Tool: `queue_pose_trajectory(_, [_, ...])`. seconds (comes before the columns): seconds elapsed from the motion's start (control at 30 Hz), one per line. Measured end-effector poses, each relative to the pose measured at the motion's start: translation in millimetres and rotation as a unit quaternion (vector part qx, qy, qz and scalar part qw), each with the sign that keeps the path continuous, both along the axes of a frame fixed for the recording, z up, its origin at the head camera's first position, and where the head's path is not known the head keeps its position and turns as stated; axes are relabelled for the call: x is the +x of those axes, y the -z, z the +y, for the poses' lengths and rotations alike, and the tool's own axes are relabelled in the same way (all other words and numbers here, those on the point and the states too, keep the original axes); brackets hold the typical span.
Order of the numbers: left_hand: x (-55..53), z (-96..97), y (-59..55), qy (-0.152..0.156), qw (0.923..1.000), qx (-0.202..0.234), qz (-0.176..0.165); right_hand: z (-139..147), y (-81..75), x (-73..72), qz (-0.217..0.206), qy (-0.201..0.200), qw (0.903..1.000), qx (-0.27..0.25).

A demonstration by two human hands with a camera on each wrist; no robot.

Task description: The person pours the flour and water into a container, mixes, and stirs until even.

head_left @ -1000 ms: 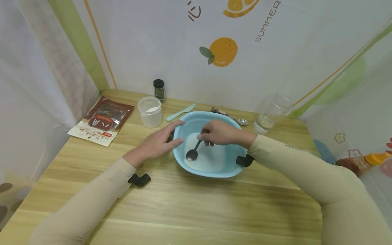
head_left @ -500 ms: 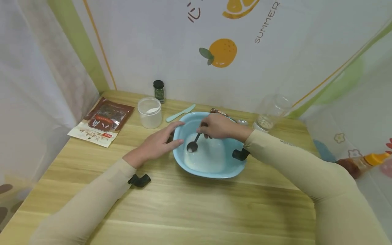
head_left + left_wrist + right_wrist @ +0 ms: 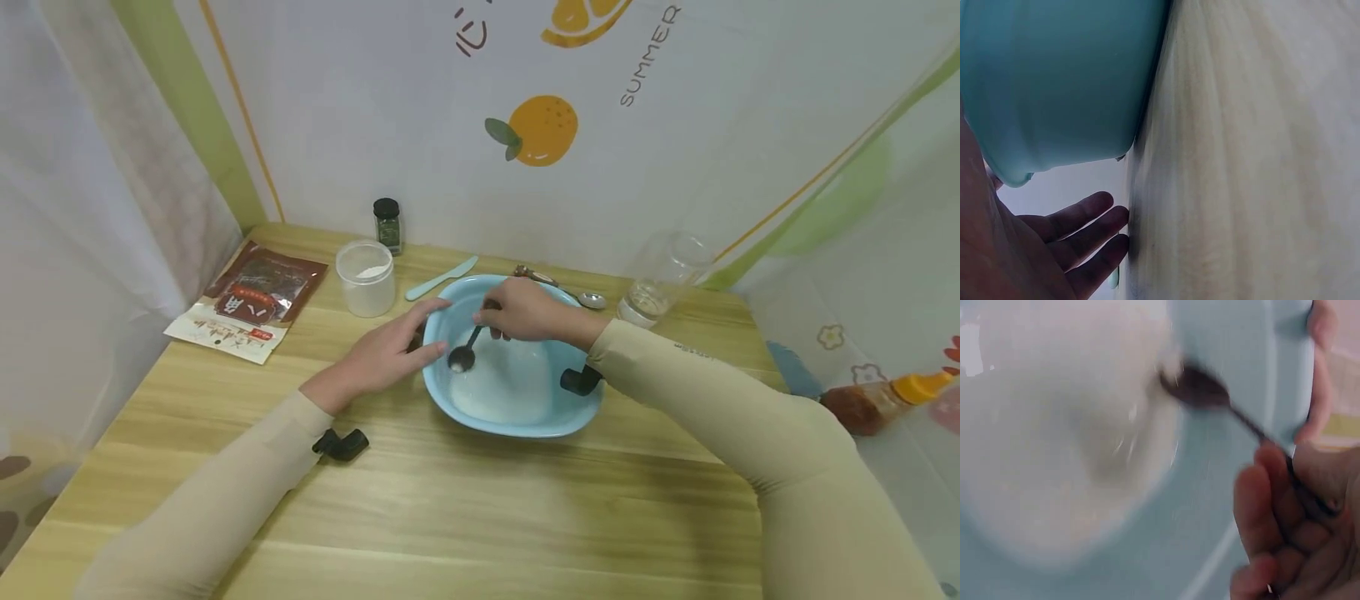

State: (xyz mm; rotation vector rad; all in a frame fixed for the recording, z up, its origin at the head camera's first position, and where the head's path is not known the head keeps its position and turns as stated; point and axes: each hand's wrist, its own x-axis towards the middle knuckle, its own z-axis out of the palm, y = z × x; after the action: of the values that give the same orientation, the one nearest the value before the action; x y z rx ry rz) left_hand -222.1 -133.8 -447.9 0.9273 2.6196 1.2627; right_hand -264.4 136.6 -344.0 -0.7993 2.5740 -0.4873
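A light blue basin (image 3: pixel 512 429) holds a shallow layer of milky white liquid (image 3: pixel 498 392). My right hand (image 3: pixel 521 308) pinches a dark spoon (image 3: pixel 461 358) by its handle, over the left part of the basin. In the right wrist view the spoon (image 3: pixel 1200 386) is blurred, with something whitish at its bowl. My left hand (image 3: pixel 382 350) rests on the basin's left rim, thumb and forefinger spread over the edge. In the left wrist view, the other fingers (image 3: pixel 1088 240) extend beside the basin's outer wall (image 3: pixel 1060 81), apart from it.
A tub of white powder (image 3: pixel 367 287), a black-capped jar (image 3: pixel 387 227), a brown packet (image 3: pixel 258 292) and a light green knife (image 3: pixel 442 278) lie left and behind. A metal spoon (image 3: pixel 592 300) and a glass with clear liquid (image 3: pixel 645 300) are behind right. A yellow-capped bottle (image 3: pixel 870 404) appears right.
My right hand and the dark spoon have moved toward the basin's back, then a little left. The left hand keeps its place on the rim.
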Motion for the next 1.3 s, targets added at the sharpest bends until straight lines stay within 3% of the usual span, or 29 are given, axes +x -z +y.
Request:
queue_pose_trajectory(0.1, [0.3,-0.2,2.7,-0.001,1.0000,0.001,0.000,7.0,-0.7,-4.4,0.047,0.060,0.9970,0.017])
queue_pose_trajectory(0.17, [-0.2,-0.4,3.6,-0.003,1.0000,-0.001,0.003,11.6,-2.8,-3.6,0.060,0.067,0.9954,0.032])
queue_pose_trajectory(0.37, [-0.2,-0.9,2.8,-0.010,0.9999,-0.004,0.005,3.0,-4.9,10.8,-0.001,-0.044,0.9986,0.028])
queue_pose_trajectory(0.47, [0.6,-0.8,2.3,-0.009,0.9999,-0.005,0.005,-5.1,-0.5,11.9,-0.014,-0.056,0.9983,0.004])
queue_pose_trajectory(0.63, [0.9,0.4,1.9,-0.004,1.0000,-0.003,0.006,-5.4,4.9,3.6,0.041,0.016,0.9990,-0.008])
queue_pose_trajectory(0.73, [0.4,-0.1,3.2,-0.001,0.9999,0.001,0.011,-2.2,4.6,-0.5,0.070,0.070,0.9951,-0.003])
queue_pose_trajectory(0.83, [-0.3,-1.0,4.7,0.001,0.9999,0.003,0.015,0.1,5.0,-1.1,0.097,0.098,0.9904,0.002])
queue_pose_trajectory(0.93, [-0.3,-1.1,4.2,0.001,0.9999,0.002,0.015,-0.7,7.1,3.0,0.132,0.086,0.9875,0.006])
queue_pose_trajectory(1.07, [0.0,-1.9,4.2,0.000,0.9999,0.001,0.013,-7.5,10.0,17.0,0.159,0.035,0.9866,-0.004])
queue_pose_trajectory(1.3, [-0.3,-0.9,3.2,-0.005,1.0000,-0.003,0.007,-13.3,8.7,46.1,0.140,-0.026,0.9893,-0.029])
